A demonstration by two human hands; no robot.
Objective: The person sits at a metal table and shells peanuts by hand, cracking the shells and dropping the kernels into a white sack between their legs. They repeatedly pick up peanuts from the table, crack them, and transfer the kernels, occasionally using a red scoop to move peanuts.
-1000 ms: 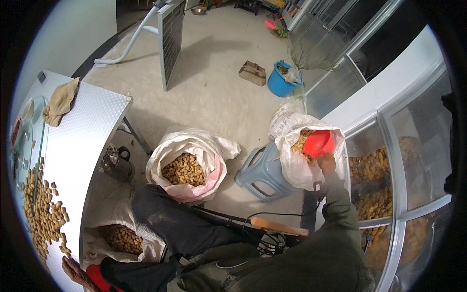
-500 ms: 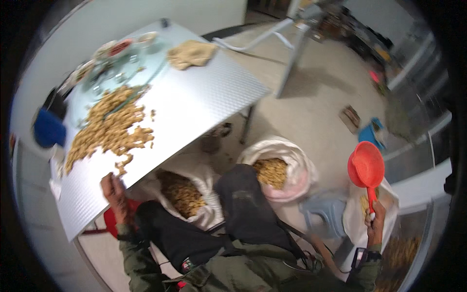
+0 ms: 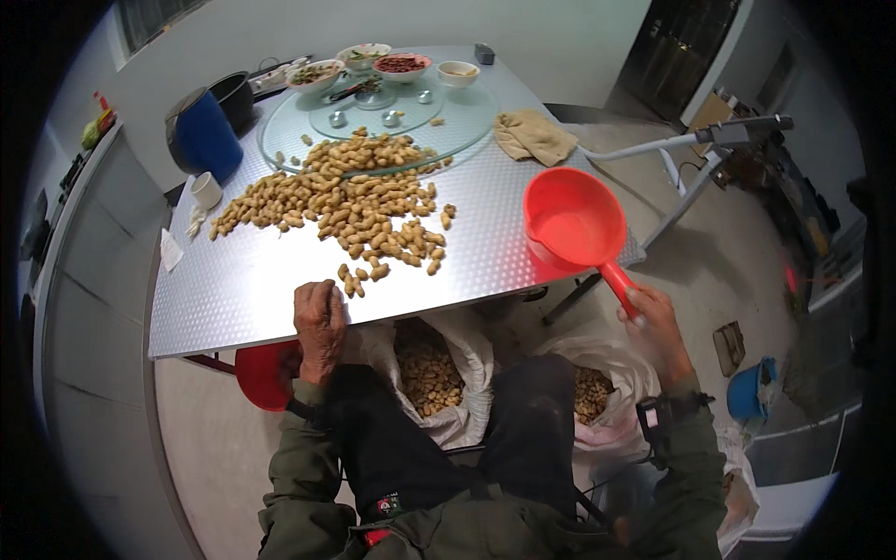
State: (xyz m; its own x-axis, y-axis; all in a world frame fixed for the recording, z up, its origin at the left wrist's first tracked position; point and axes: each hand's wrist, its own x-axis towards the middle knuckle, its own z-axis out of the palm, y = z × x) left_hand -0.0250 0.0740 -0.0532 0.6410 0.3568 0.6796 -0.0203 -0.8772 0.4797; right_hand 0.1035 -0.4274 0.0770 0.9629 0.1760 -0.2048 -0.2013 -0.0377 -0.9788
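Note:
My right hand (image 3: 659,333) is wrapped round the handle of a red plastic water ladle (image 3: 571,222). The ladle hangs over the table's right front part, and its bowl shows a bare inside. At the front edge of the metal table (image 3: 485,271), my left hand (image 3: 319,322) rests with curled fingers; whatever they may hold is hidden. Just beyond that hand lies a heap of unshelled peanuts (image 3: 350,191), with a few loose ones close to the fingers. Below, between my knees, stands a white sack of peanuts (image 3: 429,373); a second sack (image 3: 611,378) is by my right knee.
A glass turntable (image 3: 467,131) bears several bowls of food (image 3: 403,65). A tan cloth (image 3: 534,137) lies at the table's right. On the left are a blue container (image 3: 203,135) and a white cup (image 3: 206,190). Under the table edge is a red basin (image 3: 266,376).
My view has swung to the right-hand side less and onto the table more. The red ladle has come from low at my right to above the table; my left hand stays at the edge.

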